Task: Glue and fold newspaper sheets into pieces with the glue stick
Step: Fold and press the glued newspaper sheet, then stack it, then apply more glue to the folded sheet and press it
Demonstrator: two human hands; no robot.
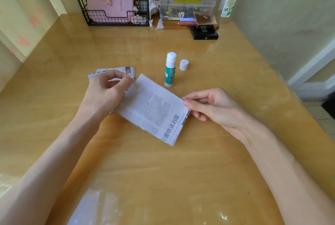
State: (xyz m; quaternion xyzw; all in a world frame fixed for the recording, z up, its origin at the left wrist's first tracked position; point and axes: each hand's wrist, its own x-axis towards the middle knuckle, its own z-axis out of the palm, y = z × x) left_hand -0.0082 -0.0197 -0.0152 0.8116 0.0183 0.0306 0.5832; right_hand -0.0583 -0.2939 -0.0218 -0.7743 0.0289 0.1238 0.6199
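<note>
- Pinching the right corner of the folded grey newspaper sheet [152,108], our right hand [212,108] has its thumb and fingers closed on the paper, which sits slantwise at the middle of the glossy wooden counter [163,170].
- Our left hand [107,92] is at the sheet's left edge, fingers curled (whether they grip the paper, we cannot tell).
- Just beyond the sheet, the green-and-white glue stick [170,70] stands upright and uncapped, its white cap [184,65] beside it.
- Behind our left hand lies a stack of folded newspaper pieces [112,71].
</note>
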